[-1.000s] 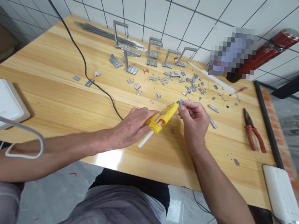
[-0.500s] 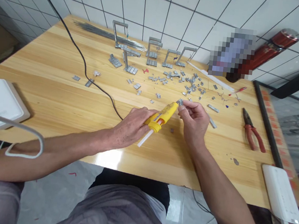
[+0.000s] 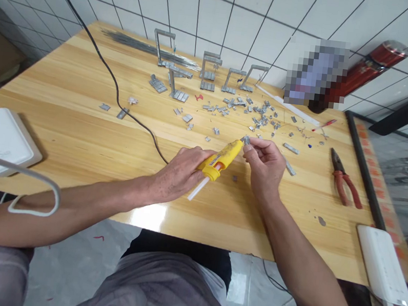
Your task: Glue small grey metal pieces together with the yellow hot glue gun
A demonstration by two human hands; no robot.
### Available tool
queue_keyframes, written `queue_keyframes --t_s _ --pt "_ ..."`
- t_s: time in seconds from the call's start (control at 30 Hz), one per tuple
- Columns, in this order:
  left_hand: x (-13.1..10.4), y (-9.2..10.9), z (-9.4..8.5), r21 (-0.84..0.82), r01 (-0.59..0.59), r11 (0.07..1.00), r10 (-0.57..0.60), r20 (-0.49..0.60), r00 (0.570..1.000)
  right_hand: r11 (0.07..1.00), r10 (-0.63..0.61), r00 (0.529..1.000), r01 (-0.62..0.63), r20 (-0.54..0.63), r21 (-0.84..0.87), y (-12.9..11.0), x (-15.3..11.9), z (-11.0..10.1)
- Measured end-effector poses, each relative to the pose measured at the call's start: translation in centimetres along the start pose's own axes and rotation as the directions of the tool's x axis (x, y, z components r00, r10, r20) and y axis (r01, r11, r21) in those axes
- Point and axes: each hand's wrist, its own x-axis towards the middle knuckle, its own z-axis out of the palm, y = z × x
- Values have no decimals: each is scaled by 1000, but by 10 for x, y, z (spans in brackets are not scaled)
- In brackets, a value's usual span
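My left hand is wrapped round a yellow hot glue gun, with a clear glue stick poking out of its rear. The nozzle points up and to the right, right at a small grey metal piece. That piece is pinched between the thumb and fingers of my right hand; whether nozzle and piece touch I cannot tell. Beyond my hands, several small grey pieces lie scattered on the wooden table. Little grey frames on slatted bases, such as one frame, stand farther back.
Thin metal rods lie along the tiled wall. Red-handled pliers and a white power bank are at the right, another white device at the left. A black cable crosses the table. A red flask leans at the back right.
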Motion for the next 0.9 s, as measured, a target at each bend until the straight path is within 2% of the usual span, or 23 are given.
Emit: queue_keyframes --t_s 0.13,0.37,0.9 --pt "0 -1 0 3 -38 999 38 -11 999 1000 7 1000 -7 -22 21 -1 0 0" --pt "0 -1 0 -10 16 1000 -16 7 1000 1000 0 1000 0 4 -11 1 1 -1" --pt "-1 -3 4 -34 22 999 -23 -8 1000 1000 25 999 -25 -22 13 -1 1 0"
